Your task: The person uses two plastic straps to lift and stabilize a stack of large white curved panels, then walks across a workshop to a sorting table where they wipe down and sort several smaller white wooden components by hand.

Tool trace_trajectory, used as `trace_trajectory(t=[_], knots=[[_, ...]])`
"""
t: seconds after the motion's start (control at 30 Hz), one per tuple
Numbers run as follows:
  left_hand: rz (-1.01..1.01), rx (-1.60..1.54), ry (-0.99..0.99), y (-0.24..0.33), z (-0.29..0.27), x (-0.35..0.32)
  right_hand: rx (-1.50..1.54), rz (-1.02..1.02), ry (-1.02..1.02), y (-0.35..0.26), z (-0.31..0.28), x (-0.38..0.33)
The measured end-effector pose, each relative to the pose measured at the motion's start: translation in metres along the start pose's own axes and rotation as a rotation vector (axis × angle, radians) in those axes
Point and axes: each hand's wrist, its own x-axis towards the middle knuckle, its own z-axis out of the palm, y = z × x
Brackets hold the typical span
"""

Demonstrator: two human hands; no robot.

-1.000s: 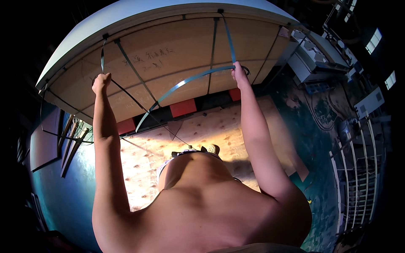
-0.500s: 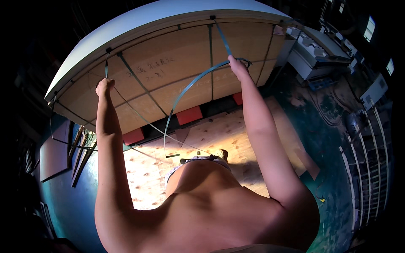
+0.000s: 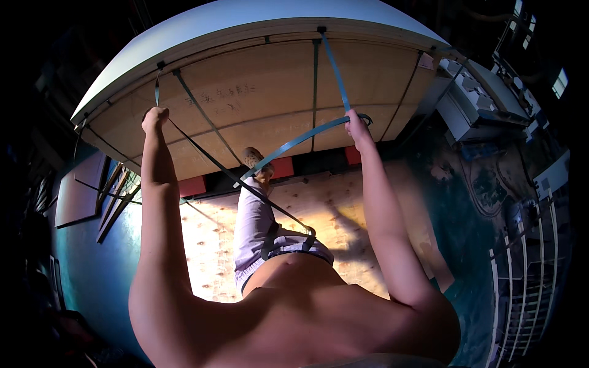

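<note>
A tall stack of plywood sheets (image 3: 257,104) stands before me, bound with several dark straps. My left hand (image 3: 154,118) is closed around a dark strap (image 3: 202,153) that runs down across the stack's face. My right hand (image 3: 356,124) grips a blue strap (image 3: 336,73) that comes down from the stack's top edge and loops back toward my raised foot (image 3: 253,161). My leg in light shorts is lifted, with the foot pressed against the lower face of the stack.
Red blocks (image 3: 282,167) support the stack above a plywood floor sheet (image 3: 343,214). Framed panels (image 3: 76,196) lean at the left. White equipment (image 3: 472,104) stands at the right, metal racks (image 3: 527,276) lower right.
My leg has come up and the foot now presses against the stack. Both hands still hold their straps, and the blue strap has pulled flatter.
</note>
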Motion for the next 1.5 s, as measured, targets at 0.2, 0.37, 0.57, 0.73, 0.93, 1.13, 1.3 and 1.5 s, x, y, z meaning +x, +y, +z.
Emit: trace_trajectory(t=[0.2, 0.37, 0.57, 0.73, 0.93, 1.13, 1.3, 1.5], knots=[[0.097, -0.112, -0.07, -0.022, 0.039, 0.041, -0.09, -0.017, 0.158, -0.051, 0.032, -0.029], [0.027, -0.516, 0.028, -0.067, 0.078, 0.062, 0.056, -0.014, 0.06, -0.054, 0.033, -0.025], [0.085, -0.492, -0.04, -0.079, 0.082, 0.056, 0.2, -0.076, 0.074, -0.066, 0.05, -0.049], [0.088, -0.509, -0.093, -0.071, 0.06, 0.051, 0.236, -0.07, 0.032, -0.065, 0.051, -0.051], [0.088, -0.603, -0.217, -0.055, 0.042, 0.034, 0.278, -0.107, 0.036, -0.064, 0.062, -0.042], [0.122, -0.466, -0.188, -0.075, 0.028, 0.051, 0.256, -0.101, 0.059, -0.065, 0.057, -0.039], [0.033, -0.487, -0.166, -0.07, 0.073, 0.037, -0.042, -0.094, 0.148, -0.04, 0.068, -0.041], [0.01, -0.278, -0.162, -0.07, 0.078, 0.039, -0.371, -0.096, 0.246, -0.038, 0.067, -0.046]])
